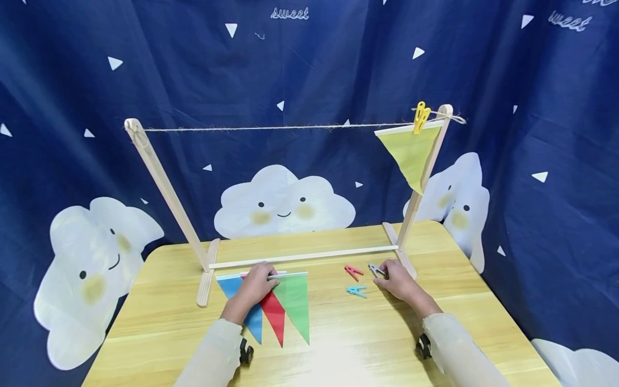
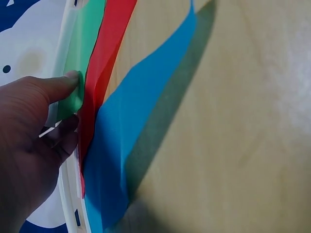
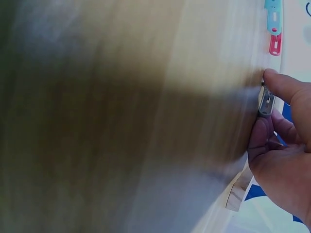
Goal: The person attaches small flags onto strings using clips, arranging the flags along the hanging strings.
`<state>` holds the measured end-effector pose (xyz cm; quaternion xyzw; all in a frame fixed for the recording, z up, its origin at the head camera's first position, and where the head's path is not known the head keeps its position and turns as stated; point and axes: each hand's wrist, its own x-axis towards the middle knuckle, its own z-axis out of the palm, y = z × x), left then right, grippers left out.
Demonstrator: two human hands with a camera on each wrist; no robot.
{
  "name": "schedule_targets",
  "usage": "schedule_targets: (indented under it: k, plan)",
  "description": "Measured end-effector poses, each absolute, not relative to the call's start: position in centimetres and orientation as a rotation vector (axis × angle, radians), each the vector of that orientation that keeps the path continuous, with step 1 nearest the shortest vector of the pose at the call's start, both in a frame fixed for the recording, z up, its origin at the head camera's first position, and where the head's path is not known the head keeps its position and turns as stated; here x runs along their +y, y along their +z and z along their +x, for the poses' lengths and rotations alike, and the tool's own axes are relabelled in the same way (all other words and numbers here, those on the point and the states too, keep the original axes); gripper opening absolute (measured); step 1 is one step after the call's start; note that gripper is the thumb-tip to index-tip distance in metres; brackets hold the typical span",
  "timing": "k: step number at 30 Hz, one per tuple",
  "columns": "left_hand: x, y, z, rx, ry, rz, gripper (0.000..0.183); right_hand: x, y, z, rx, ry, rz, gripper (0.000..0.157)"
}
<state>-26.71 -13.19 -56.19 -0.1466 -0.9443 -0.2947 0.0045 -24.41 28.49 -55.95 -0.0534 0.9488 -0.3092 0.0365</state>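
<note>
My left hand (image 1: pixel 256 283) pinches the green pennant (image 1: pixel 296 303) by its white top edge, the thumb lying over the cloth in the left wrist view. Under that hand, a red pennant (image 1: pixel 274 316) and a blue pennant (image 1: pixel 254 323) overlap the green one, fanned out low over the table. At the right, my right hand (image 1: pixel 399 280) has thumb and fingers about a grey clothespin (image 3: pixel 266 103) at the tabletop. Close beside it lie a red clothespin (image 1: pixel 353 272) and a light blue clothespin (image 1: pixel 357 291).
A string (image 1: pixel 271 128) runs between two wooden posts (image 1: pixel 166 193) joined by a low crossbar (image 1: pixel 309 257). Near the right post, a yellow clothespin (image 1: pixel 420 119) holds a yellow pennant (image 1: pixel 411 151) on the string. Behind the table (image 1: pixel 367 344) hangs a dark blue curtain (image 1: pixel 309 64).
</note>
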Motion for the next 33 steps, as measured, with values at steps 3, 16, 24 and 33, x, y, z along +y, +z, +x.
schedule_targets:
  k: [3,16,24,33]
  plan:
    - [-13.21,-56.12,-26.57,-2.929,-0.994,-0.450,0.015,28.50,-55.86,-24.45,2.925,-0.934,-0.181,0.028]
    - [-13.74,-56.34,-26.47,-2.790,-1.419,-0.354,0.008,28.51,-55.73,-24.65,2.926,-0.939,-0.189,0.028]
    - [-13.68,-56.17,-26.35,-2.655,-1.834,-0.174,0.013,28.64,-55.85,-24.60,2.924,-0.942,-0.172,0.028]
    - [-13.08,-56.23,-25.87,-2.535,-2.022,-0.038,0.014,28.65,-56.09,-24.70,2.912,-0.947,-0.161,0.028]
